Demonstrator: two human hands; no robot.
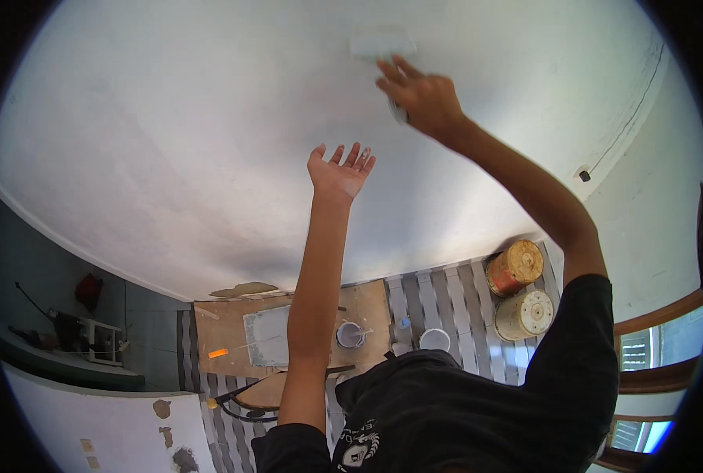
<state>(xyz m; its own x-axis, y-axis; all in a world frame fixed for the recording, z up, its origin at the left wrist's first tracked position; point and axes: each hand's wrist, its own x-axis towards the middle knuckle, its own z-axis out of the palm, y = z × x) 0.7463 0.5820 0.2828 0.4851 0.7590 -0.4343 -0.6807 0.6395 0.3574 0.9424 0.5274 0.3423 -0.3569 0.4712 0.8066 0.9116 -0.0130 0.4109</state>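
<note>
Up high on the white wall (210, 158), my right hand (426, 98) is closed around the handle of a wide putty knife (382, 42). Its broad, pale blade lies against the wall above my fingers, and the end of the handle sticks out below my palm. Fingers pressed toward the blade hide most of the grip. My left hand (341, 172) is raised lower and to the left, fingers apart and nothing in it. A white smear or wrap shows on one of its fingers. Whether its fingers touch the wall, I cannot tell.
On the floor below, a brown board (229, 327) carries a grey sheet (269, 337), an orange-handled tool (218, 353) and a tub (350, 334) of greyish material. A white container (434, 340) stands nearby. Two stained buckets (521, 264) sit by the wall. A cable outlet (584, 175) is at right.
</note>
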